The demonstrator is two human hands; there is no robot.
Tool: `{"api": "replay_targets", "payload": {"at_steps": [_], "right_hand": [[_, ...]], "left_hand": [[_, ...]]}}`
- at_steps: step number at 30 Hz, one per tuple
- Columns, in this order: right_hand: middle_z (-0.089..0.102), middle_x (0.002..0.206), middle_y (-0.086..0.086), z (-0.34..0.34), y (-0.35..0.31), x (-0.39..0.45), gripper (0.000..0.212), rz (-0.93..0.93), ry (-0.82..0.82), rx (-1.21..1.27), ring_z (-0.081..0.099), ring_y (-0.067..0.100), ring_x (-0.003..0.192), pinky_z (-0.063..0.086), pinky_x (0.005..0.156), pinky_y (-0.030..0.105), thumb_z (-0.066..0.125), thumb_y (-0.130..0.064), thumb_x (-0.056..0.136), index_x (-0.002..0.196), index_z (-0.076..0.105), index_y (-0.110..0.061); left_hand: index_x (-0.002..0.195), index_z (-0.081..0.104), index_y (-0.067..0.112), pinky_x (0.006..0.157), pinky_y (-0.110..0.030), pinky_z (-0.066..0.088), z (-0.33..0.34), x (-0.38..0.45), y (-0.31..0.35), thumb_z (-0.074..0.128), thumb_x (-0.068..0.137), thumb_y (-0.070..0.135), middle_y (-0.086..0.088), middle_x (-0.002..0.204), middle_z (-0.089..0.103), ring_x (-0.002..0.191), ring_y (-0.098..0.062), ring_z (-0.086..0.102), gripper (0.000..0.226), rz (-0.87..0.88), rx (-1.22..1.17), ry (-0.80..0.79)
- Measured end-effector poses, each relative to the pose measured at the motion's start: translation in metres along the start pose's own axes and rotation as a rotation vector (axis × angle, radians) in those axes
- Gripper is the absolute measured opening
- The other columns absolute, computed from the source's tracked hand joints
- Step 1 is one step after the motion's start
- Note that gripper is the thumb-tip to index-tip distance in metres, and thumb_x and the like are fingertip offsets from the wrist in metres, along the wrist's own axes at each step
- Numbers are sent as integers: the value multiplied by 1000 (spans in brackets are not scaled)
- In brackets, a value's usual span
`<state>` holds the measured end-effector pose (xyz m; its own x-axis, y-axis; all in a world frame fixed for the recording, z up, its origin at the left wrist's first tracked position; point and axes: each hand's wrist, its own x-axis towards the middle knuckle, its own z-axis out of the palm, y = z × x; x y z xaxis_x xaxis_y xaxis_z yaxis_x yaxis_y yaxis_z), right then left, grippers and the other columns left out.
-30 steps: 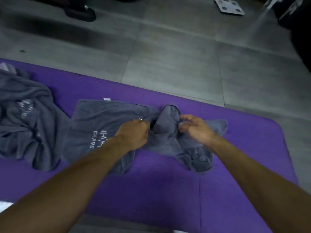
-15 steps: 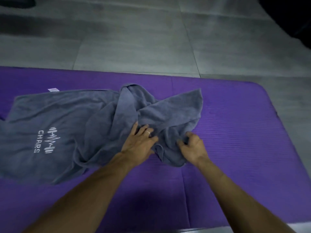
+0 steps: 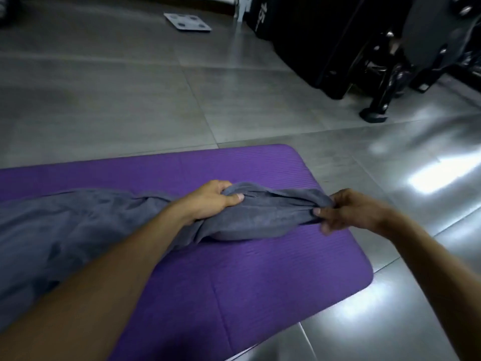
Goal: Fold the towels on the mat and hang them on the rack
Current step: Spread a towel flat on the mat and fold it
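The person's left hand (image 3: 213,198) and right hand (image 3: 346,212) are each gripping the grey towel (image 3: 78,225) with curled fingers, stretching one bunched end between them above the purple mat (image 3: 247,277). The rest is trailing left across the mat. No writing is showing legibly on the towel; a white scale (image 3: 187,21) is lying on the tiled floor (image 3: 117,100) beyond.

There is a single view, taken from the person's head; it looks forward and steeply down along both forearms, which enter from the bottom edge; the left hand (image 3: 213,199) and right hand (image 3: 348,211) sit near the middle, close to the lens; the purple mat (image 3: 260,277) fills the lower half; the wide angle bends the grey tiled floor (image 3: 130,100) beyond, up to dark equipment (image 3: 377,48) at top right.
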<state>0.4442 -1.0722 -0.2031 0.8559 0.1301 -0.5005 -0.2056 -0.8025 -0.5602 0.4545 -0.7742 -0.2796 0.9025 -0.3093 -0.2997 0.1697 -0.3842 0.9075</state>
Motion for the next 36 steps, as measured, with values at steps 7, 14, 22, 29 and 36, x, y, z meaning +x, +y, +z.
{"api": "replay_targets", "payload": {"at_steps": [7,14,22,29,36], "right_hand": [[68,66,2,-9,21,41,24,-7,115,36,63,16,65,51,62,28,78,-33,79,71,71,-11],[74,90,4,70,67,129,52,190,-64,448,68,19,84,49,72,30,64,-56,83,99,71,-8],[63,91,23,84,69,180,26,222,-196,673,58,29,80,47,71,36,66,-19,88,100,69,4],[49,48,1,33,37,209,24,19,238,814,42,11,38,36,38,19,65,-2,85,69,51,-13],[63,88,1,34,25,234,27,89,166,848,62,17,82,49,80,37,60,-14,93,115,45,-20]], "left_hand": [[93,53,11,74,-37,48,26,45,2,68,87,36,-5,90,62,84,-24,58,30,110,421,239],[74,51,12,63,-31,35,48,81,-62,59,94,26,4,67,50,64,-15,47,26,17,224,227],[98,68,12,75,-18,48,31,97,-56,50,96,-1,3,86,66,76,-4,59,22,-6,3,75],[85,67,20,77,-24,44,8,158,-30,61,89,7,2,88,67,88,-17,61,15,54,349,360],[137,46,16,100,-45,39,30,187,-24,60,90,31,-10,136,45,126,-30,41,51,-19,832,435]]}}
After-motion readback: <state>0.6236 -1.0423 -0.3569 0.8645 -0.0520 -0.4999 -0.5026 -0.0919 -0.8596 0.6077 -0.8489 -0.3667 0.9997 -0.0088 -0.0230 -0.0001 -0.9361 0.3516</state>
